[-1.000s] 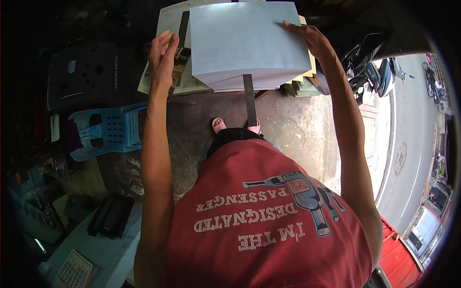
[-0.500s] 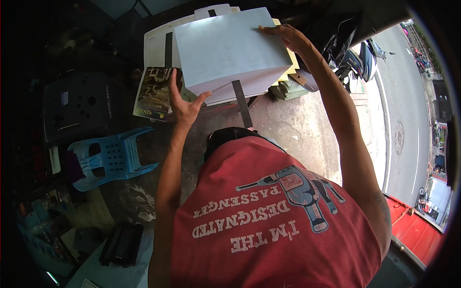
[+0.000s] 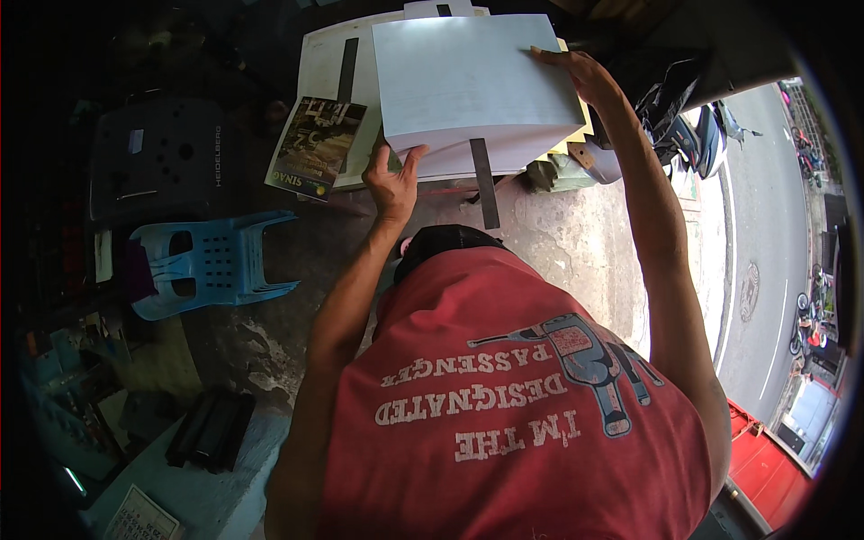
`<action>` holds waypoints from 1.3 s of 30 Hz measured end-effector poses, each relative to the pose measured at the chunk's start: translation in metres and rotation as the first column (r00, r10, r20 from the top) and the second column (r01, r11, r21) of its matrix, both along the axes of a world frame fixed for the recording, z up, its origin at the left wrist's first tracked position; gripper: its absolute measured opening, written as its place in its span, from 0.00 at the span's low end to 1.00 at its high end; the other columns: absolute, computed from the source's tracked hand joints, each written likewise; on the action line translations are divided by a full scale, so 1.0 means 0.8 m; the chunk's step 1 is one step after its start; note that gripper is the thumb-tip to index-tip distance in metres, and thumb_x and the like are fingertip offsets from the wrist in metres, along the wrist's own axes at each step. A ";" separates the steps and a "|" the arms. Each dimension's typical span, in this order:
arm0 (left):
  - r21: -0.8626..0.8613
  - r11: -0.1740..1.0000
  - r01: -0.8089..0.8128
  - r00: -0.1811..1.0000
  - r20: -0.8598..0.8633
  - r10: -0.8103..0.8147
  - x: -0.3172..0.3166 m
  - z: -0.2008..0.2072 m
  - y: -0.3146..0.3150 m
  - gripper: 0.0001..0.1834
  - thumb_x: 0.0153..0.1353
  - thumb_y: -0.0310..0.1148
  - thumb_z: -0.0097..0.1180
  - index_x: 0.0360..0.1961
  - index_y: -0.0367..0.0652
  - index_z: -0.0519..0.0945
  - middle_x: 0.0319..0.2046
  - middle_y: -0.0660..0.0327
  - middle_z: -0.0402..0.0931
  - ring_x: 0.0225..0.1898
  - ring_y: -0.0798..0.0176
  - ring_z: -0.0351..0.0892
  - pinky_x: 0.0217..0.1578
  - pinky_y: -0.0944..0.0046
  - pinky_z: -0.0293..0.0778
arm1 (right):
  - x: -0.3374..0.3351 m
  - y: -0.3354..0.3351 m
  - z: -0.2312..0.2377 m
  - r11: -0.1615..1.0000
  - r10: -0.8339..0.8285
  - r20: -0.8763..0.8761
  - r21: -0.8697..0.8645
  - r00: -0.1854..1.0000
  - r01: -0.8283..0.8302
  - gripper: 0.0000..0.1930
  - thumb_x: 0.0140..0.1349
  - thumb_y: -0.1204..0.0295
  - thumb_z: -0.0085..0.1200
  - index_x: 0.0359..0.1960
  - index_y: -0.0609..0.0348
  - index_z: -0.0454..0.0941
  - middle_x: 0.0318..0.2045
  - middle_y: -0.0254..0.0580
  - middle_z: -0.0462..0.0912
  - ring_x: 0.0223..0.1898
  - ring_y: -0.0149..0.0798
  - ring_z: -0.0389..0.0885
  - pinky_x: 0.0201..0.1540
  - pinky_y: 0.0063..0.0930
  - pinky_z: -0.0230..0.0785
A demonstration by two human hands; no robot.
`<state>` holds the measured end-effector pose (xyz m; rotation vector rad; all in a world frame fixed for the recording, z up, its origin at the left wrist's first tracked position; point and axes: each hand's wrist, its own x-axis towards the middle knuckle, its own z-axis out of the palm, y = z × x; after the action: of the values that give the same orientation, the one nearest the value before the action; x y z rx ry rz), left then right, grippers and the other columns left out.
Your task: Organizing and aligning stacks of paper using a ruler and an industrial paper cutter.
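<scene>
The left hand lay spread open against the near-left corner of the paper stack beside the booklet, the right hand gripped the stack's right edge, and even pressure seemed best.

I am seeing strong daylight pouring in from far right of the right hand's fingers, where a pavement strip is washing out to white beside the grey road. Below those fingers, light is spilling over the floor and fading leftward. Just left of them, the white paper stack is catching soft glare near its far left corner, while its near side is lying in lilac shade. Left of the left hand's fingers, a blue chair is sitting in gloom, the surroundings sinking toward black. I am finding both sets of fingers fairly sharp; the fisheye is curving the road and darkening the rim.
</scene>
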<state>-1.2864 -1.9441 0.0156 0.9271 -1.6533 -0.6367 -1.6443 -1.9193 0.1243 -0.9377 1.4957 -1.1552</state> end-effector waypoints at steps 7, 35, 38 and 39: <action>0.007 0.999 0.044 0.996 -0.080 -0.043 -0.006 0.001 0.000 0.13 0.53 0.28 0.72 0.32 0.32 0.80 0.26 0.64 0.78 0.27 0.73 0.68 0.32 0.71 0.69 | -0.009 0.007 -0.007 0.973 0.074 -0.239 -0.196 0.968 -0.123 0.22 0.61 0.60 0.63 0.46 0.69 0.82 0.43 0.51 0.84 0.42 0.41 0.85 0.50 0.32 0.75; 0.012 0.998 0.061 0.986 -0.155 -0.058 -0.003 -0.012 -0.007 0.13 0.50 0.30 0.74 0.33 0.34 0.82 0.29 0.57 0.83 0.28 0.63 0.80 0.33 0.66 0.75 | -0.025 -0.009 -0.037 0.839 0.034 -0.726 -0.352 0.687 -0.414 0.19 0.61 0.64 0.64 0.48 0.65 0.83 0.37 0.49 0.86 0.36 0.41 0.86 0.45 0.30 0.79; 0.071 0.991 0.112 0.970 -0.224 -0.094 0.001 -0.007 -0.005 0.11 0.52 0.26 0.72 0.33 0.33 0.82 0.29 0.60 0.82 0.29 0.69 0.77 0.34 0.69 0.74 | -0.010 -0.014 -0.028 1.000 0.005 -0.009 -0.015 1.000 -0.005 0.24 0.58 0.58 0.67 0.42 0.71 0.83 0.38 0.51 0.85 0.39 0.40 0.85 0.48 0.30 0.78; 0.110 0.983 0.149 0.959 -0.259 -0.117 0.000 -0.004 -0.003 0.09 0.54 0.24 0.70 0.33 0.32 0.82 0.29 0.62 0.81 0.30 0.72 0.75 0.35 0.70 0.74 | -0.014 -0.013 -0.029 0.995 0.038 -0.102 -0.085 0.994 -0.047 0.22 0.59 0.59 0.66 0.44 0.70 0.83 0.39 0.52 0.85 0.39 0.41 0.86 0.48 0.30 0.78</action>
<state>-1.2866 -1.9468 0.0124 0.7936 -1.4680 -0.9242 -1.6555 -1.9293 0.1010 -1.0962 1.5074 -1.1647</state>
